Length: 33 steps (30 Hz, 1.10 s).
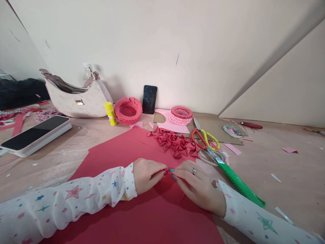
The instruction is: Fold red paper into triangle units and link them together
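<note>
My left hand (148,174) and my right hand (196,184) meet above a large red paper sheet (114,149). Between their fingertips they pinch a small piece of red paper (167,170), mostly covered by the fingers. Just beyond my hands lies a heap of small folded red paper triangles (175,142). To the right of the heap, scissors with red and yellow handles (200,137) lie beside a green-handled cutter (240,183), close to my right hand.
Along the wall stand a white handbag (73,101), a yellow glue stick (110,114), a red paper ring bowl (128,111), an upright black phone (149,99) and a pink-and-red bowl (181,116). A white-cased phone (37,135) lies left. A tape roll (232,131) and paper scraps lie right.
</note>
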Motion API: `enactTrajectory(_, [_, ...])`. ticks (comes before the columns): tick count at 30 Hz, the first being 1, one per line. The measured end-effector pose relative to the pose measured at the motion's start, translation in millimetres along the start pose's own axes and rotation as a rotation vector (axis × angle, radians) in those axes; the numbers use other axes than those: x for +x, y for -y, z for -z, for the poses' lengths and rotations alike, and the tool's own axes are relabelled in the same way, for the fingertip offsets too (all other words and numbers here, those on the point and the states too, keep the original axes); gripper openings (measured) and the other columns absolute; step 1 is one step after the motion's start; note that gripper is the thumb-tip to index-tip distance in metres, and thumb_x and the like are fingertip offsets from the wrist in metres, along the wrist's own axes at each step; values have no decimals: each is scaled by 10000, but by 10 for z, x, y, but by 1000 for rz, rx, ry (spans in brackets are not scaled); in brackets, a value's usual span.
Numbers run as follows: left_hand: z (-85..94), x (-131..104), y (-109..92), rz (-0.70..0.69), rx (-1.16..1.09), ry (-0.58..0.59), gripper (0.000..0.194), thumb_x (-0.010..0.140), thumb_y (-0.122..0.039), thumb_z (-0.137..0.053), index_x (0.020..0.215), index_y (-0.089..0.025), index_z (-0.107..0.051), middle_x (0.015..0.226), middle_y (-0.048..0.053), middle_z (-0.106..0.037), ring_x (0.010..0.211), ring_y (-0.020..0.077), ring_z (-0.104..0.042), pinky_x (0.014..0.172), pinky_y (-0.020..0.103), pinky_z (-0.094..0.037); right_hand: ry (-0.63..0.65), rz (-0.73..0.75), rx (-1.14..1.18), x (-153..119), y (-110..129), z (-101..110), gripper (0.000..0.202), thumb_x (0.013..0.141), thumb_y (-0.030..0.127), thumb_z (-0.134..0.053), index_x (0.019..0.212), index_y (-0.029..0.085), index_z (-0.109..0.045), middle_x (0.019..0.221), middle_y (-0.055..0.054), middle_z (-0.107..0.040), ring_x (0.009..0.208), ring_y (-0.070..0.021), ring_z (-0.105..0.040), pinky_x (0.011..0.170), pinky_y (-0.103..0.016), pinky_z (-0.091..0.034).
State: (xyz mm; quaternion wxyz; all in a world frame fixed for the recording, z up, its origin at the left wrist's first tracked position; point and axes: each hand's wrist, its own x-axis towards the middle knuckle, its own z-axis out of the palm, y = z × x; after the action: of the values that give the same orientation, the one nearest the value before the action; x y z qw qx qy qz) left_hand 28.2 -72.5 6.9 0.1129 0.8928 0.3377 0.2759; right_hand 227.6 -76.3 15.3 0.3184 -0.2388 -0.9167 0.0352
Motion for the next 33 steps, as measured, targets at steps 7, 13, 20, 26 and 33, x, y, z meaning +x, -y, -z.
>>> enactTrajectory(7, [-1, 8, -12, 18, -4, -24, 222, 803, -205, -348, 859, -191, -562, 633, -10, -614, 561, 78, -565, 546, 154, -420, 14, 36, -25, -9, -2, 3, 224, 730, 44, -481, 934, 136, -492, 793, -49, -576, 722, -135, -476, 639, -291, -393])
enactTrajectory(13, [-5, 13, -13, 25, -2, -24, 211, 789, -195, -357, 811, -195, -567, 620, -14, -611, 555, 77, -563, 536, 152, -413, 16, 75, -43, 20, 11, 14, 185, 725, 31, -478, 880, 130, -499, 763, -40, -590, 687, -129, -470, 622, -287, -383])
enactTrajectory(20, [-7, 6, -10, 36, 13, -29, 217, 796, -202, -356, 860, -197, -563, 650, -13, -621, 564, 75, -564, 543, 155, -412, 17, 163, -112, 33, 3, 35, 159, 741, 40, -443, 853, 122, -521, 790, -55, -610, 716, -132, -511, 625, -285, -391])
enactTrajectory(26, [5, 8, -25, 28, 30, -28, 218, 797, -199, -355, 854, -192, -566, 662, -12, -631, 577, 84, -575, 543, 166, -410, 52, 275, -207, 40, -6, 89, 170, 762, 54, -429, 892, 97, -531, 812, -80, -619, 732, -152, -534, 611, -305, -407])
enactTrajectory(33, [33, 13, -54, 11, 65, -33, 208, 795, -189, -368, 870, -198, -562, 737, -26, -648, 613, 85, -584, 544, 181, -398, 85, 357, -252, 66, -8, 121, 177, 765, 46, -415, 891, 85, -534, 796, -94, -625, 737, -175, -548, 602, -321, -416])
